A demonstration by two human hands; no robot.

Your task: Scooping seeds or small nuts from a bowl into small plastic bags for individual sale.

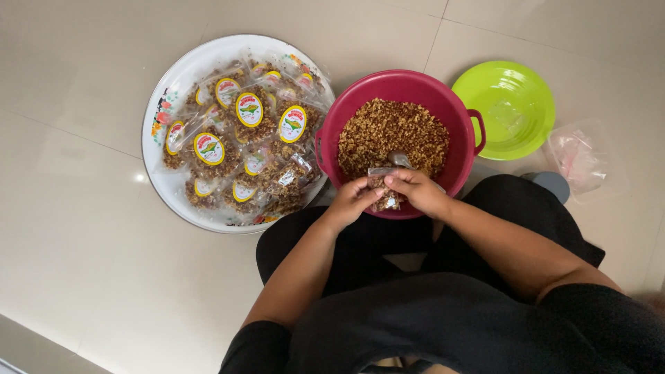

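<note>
Both hands meet over the near rim of a pink plastic basin (463, 118) full of brown crunchy snack (392, 131). My left hand (352, 201) and my right hand (415, 190) together pinch a small clear plastic packet (385, 197) partly filled with the snack. A metal spoon (400, 159) lies in the snack just beyond the packet. To the left stands a round white tray (158, 166) with a flowered rim, heaped with several filled packets (242, 138) that carry oval yellow labels.
A lime green plastic lid (506, 109) lies on the tiled floor to the right of the basin. Further right sits a clear bag (580, 161) with pinkish contents beside a small grey round object (552, 183). My legs in black fabric fold below the basin.
</note>
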